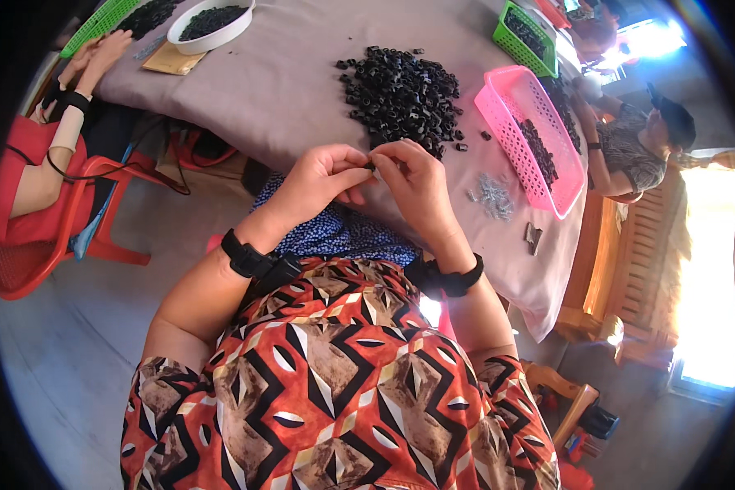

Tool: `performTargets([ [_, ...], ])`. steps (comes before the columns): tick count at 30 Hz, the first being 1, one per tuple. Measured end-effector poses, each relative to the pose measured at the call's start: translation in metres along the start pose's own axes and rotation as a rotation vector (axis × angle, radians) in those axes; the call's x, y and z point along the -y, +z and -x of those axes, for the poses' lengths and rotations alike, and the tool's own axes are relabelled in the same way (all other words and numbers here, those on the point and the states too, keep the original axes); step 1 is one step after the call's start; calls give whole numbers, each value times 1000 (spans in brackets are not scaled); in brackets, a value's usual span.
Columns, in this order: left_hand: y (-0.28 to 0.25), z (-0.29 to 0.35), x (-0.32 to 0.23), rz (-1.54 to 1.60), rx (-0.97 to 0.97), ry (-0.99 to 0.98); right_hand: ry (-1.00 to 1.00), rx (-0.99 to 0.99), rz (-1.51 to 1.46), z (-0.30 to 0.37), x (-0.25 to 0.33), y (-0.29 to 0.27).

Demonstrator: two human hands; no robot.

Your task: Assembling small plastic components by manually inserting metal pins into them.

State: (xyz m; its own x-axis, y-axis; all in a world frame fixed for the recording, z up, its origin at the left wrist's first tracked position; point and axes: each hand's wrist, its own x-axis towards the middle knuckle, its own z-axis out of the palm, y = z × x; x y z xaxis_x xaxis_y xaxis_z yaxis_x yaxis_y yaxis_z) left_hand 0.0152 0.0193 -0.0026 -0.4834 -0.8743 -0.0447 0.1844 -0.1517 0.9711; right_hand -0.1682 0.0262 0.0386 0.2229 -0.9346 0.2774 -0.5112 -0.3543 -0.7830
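Both hands meet over the near edge of the cloth-covered table (278, 90), in front of a heap of small black plastic parts (404, 94). Between the fingertips sits a small black part (369, 167), mostly hidden, so its exact kind does not show. My left hand (328, 175) pinches it from the left with thumb and forefinger. From the other side, my right hand (414, 181) has its thumb and fingers closed on the same part. Right of the heap lies a scatter of small silvery pieces (493, 196), with a pink basket (492, 106) of black parts beyond.
A dark flat piece (533, 238) lies near the table's right edge. Farther off are a white bowl (212, 37), a brown pad (171, 60) and a green basket (539, 64). One person sits left on a red chair (65, 237); others work at the right.
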Motion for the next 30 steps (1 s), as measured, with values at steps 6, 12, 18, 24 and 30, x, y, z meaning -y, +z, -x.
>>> performTargets([
  [6,2,1,1,-31,8,9,-11,-17,78,5,1,-4],
  [12,4,3,-2,16,-20,14,-33,-57,103,4,8,1],
  [18,0,2,-3,42,-21,12,-50,-70,77,6,9,1],
  [24,1,4,-6,51,-23,6,-179,-85,154,4,7,4],
  [30,-3,4,-3,141,-58,-23,-286,-25,261,2,11,1],
])
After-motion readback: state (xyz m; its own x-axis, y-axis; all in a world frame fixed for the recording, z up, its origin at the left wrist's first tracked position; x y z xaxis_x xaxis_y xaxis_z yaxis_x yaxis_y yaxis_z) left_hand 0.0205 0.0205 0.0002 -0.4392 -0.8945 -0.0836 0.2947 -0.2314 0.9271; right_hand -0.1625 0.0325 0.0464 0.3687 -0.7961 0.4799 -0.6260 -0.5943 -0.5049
